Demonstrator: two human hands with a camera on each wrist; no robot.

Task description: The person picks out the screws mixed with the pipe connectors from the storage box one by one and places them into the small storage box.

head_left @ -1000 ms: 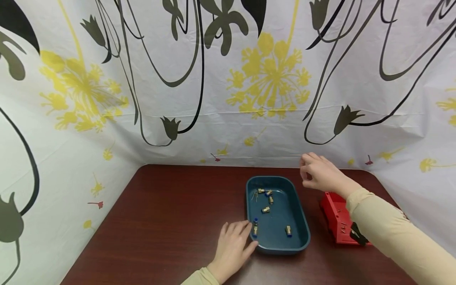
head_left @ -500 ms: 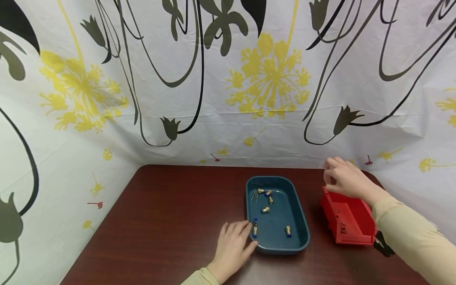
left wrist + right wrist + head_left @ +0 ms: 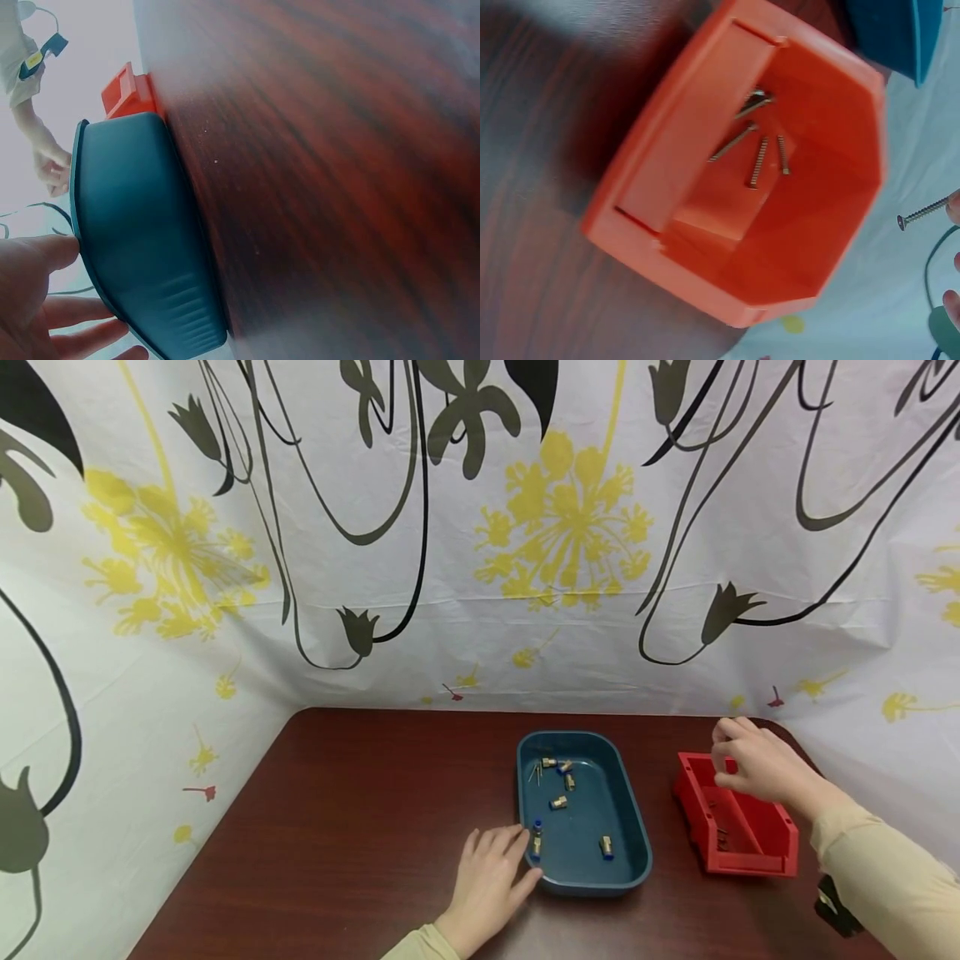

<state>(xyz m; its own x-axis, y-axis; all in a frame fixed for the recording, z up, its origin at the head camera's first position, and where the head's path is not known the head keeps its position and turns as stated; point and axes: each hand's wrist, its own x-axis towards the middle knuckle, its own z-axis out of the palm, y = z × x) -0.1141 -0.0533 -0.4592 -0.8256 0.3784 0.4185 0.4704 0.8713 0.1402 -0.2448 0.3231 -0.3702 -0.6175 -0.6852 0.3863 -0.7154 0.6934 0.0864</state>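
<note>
A teal tray [image 3: 585, 885] sits mid-table and holds several brass fittings with blue caps [image 3: 558, 802] and thin screws [image 3: 536, 772]. My left hand [image 3: 510, 860] lies flat on the table, its straight fingers touching the tray's near-left rim; the left wrist view shows this hand [image 3: 45, 300] beside the tray wall [image 3: 135, 225]. My right hand [image 3: 723, 764] hovers over the red bin [image 3: 750, 860] and pinches a screw [image 3: 924, 211] by its tip. Several screws [image 3: 757, 154] lie in the red bin [image 3: 697, 150].
The dark wooden table [image 3: 360, 827] is enclosed at the back and both sides by a floral-printed white sheet [image 3: 480, 568]. The red bin stands close to the table's right edge, a short gap from the tray.
My right hand has moved right and down, from above the tray's far right corner to over the red bin. The left hand has stayed put.
</note>
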